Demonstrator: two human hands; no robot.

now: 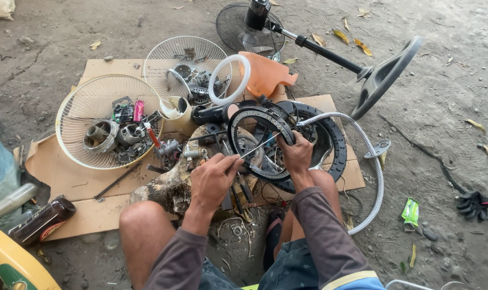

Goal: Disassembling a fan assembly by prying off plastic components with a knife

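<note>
Left hand (214, 180) grips a thin metal rod (257, 146) at frame centre; right hand (296, 153) clamps the black ring housing (308, 115) just beyond it. Keep the housing braced on the cardboard (88, 182), rod square. White fan guards (85, 107) lie upper left.

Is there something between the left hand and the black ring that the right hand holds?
Nothing blocks it. The left hand holds a thin metal tool whose tip already reaches the black ring, gripped by the right hand. Only open space lies between them.
</note>
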